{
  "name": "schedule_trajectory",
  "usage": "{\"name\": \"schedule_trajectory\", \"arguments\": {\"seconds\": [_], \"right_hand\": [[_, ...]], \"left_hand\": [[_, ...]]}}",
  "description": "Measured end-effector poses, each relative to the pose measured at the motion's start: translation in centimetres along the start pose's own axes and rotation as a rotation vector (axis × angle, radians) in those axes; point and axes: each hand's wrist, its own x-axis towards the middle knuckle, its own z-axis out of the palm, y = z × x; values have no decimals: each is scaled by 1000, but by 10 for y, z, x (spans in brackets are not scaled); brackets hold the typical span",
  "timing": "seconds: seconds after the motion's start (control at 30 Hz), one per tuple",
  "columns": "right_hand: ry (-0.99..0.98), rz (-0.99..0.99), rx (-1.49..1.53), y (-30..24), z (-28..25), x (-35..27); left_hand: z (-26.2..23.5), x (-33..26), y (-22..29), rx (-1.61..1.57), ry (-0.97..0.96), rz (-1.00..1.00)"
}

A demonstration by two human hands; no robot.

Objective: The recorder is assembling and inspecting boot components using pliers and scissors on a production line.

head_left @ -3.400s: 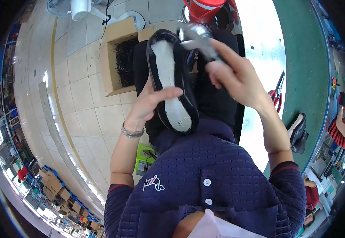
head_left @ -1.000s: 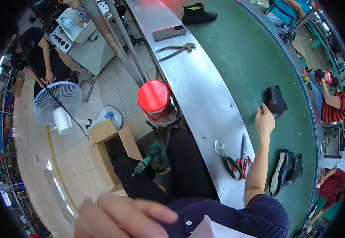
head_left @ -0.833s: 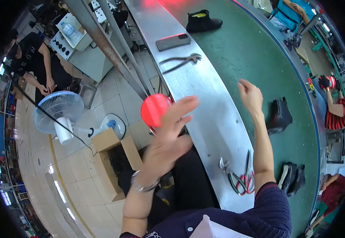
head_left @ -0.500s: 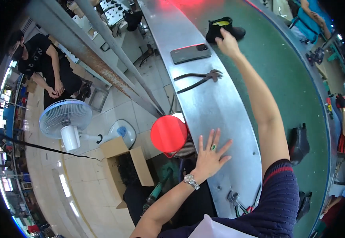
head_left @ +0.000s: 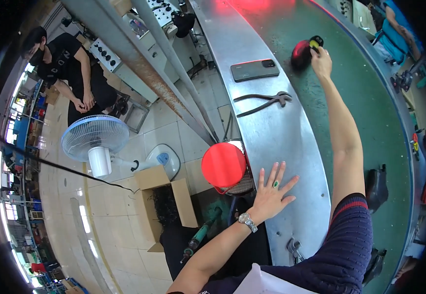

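The right hand (head_left: 322,62) reaches out at full stretch, and its grip is closed on the collar of a black ankle boot (head_left: 301,56), beside the yellow lining. That much is done: the hold is made. The boot is at the far part of the green belt (head_left: 350,112), beyond the phone (head_left: 255,70); whether its sole is clear of the surface or touching it, I cannot tell.

The left hand (head_left: 271,200) holds nothing. Its fingers are spread apart, palm down on the steel table (head_left: 291,147), near the edge beside the red-lidded bucket (head_left: 224,166).

No tool is on the boot at this point. The dark pincers (head_left: 267,102) lie unheld between the phone and the left hand, and the smaller pliers (head_left: 295,250) lie near the right sleeve (head_left: 347,230), which partly hides what is around them. A green-handled power tool (head_left: 201,237) is by the person's legs, also unheld.

Further dark footwear remains untouched on the belt: one boot (head_left: 377,188) beside the right elbow, and another shoe (head_left: 375,267) lower down, partly covered by the sleeve.
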Motion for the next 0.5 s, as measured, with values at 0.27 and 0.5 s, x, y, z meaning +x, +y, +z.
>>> {"name": "schedule_trajectory", "arguments": {"seconds": [0.27, 0.5], "right_hand": [[-360, 48, 378, -71, -211, -46], [-600, 273, 797, -199, -386, -153]], "left_hand": [[-9, -5, -7, 83, -313, -83], [-114, -32, 51, -1055, -234, 245]]}}
